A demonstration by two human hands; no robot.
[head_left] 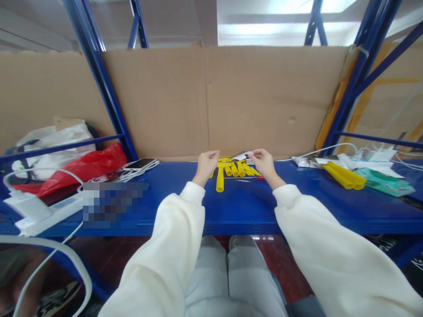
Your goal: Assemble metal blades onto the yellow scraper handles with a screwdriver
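Over the far part of the blue shelf, my left hand [207, 165] has its thumb and fingertips pinched together. Whatever it may hold is too small to make out. My right hand [263, 162] is also pinched, its fingertips at the edge of a small white slip [243, 156]. Between and below the hands lie several yellow tubes [234, 169] in a row, their round ends facing me. One longer yellow tube [220, 179] sticks out toward me, close to my left hand. A small red item [261, 178] shows under my right hand.
Cardboard [158, 101] stands behind the blue shelf [241, 207]. At left are a red bag [89, 169], a phone [141, 164], cables and a white power strip [49, 215]. More yellow tubes [343, 175] and a green packet [385, 181] lie at right. Blue posts [102, 83] rise beside the cardboard.
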